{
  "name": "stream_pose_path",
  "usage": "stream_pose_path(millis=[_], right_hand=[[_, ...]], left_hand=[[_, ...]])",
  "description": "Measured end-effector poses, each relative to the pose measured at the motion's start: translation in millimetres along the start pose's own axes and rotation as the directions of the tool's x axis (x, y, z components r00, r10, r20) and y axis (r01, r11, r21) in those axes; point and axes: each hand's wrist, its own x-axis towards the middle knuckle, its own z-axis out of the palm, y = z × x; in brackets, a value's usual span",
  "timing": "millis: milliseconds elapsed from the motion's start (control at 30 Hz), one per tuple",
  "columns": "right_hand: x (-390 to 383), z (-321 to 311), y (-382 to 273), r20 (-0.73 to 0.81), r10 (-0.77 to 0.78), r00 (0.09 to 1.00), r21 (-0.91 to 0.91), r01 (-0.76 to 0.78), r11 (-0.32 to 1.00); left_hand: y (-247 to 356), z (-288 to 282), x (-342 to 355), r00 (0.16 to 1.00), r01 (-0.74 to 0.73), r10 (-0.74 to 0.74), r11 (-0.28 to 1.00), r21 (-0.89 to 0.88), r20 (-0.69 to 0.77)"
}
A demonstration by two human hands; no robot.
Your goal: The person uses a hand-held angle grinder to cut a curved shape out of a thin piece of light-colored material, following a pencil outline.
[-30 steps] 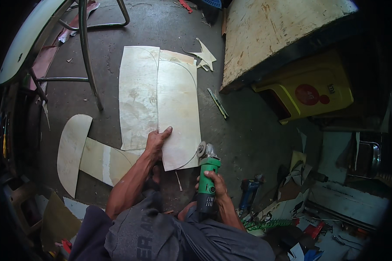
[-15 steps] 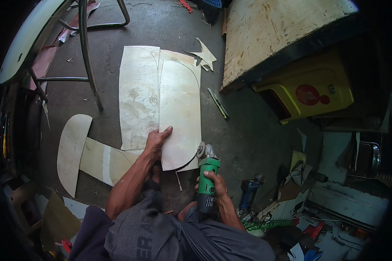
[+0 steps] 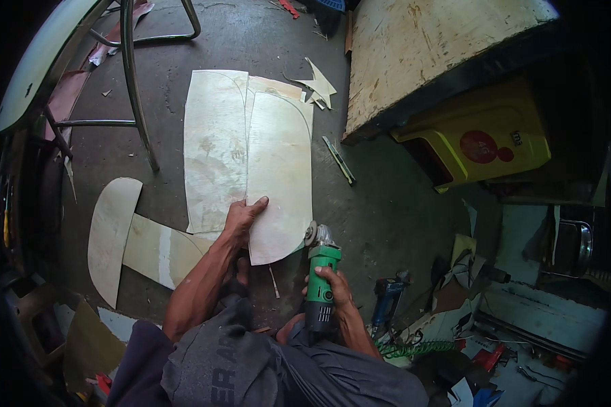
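My left hand [image 3: 242,221] grips the inner edge of a pale thin wooden sheet [image 3: 282,169], its thumb on top and its other fingers partly hidden. The sheet's lower right corner is rounded, and a pencilled curve marks its top right. Wrapped round a green angle grinder [image 3: 324,275], my right hand [image 3: 337,288] holds the tool upright. The grinder's disc [image 3: 311,234] is at the sheet's right edge, just above the rounded corner; whether they touch I cannot tell. A second pale sheet [image 3: 214,149] lies alongside on the left, with a curved line at its top.
Cut curved pieces [image 3: 115,237] lie at left, near a metal-legged chair [image 3: 130,88]. A utility knife [image 3: 339,161] and jagged offcuts [image 3: 319,85] rest to the right of the sheets. Beyond are a wooden bench [image 3: 428,54], a yellow plastic stool [image 3: 502,146] and a blue power tool [image 3: 388,302].
The corner piece beneath the sheet's rounded lower right edge has gone from view, except for a sliver near the disc. Grinder and right hand have shifted very slightly left.
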Motion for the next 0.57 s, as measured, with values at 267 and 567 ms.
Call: stream_pose_path(millis=[267,567], right_hand=[[-1.1,1.6,-1.5,0.009,0.003,1.000,0.019,-0.004,1.000],[-1.0,0.9,-0.6,0.010,-0.007,1.000,0.006,0.007,1.000]], left_hand=[[1.3,-1.9,-1.1,1.000,-0.006,0.005,1.000,0.005,0.018],[2.5,-2.3,-2.9,0.999,-0.002,0.002,1.000,0.008,0.048]])
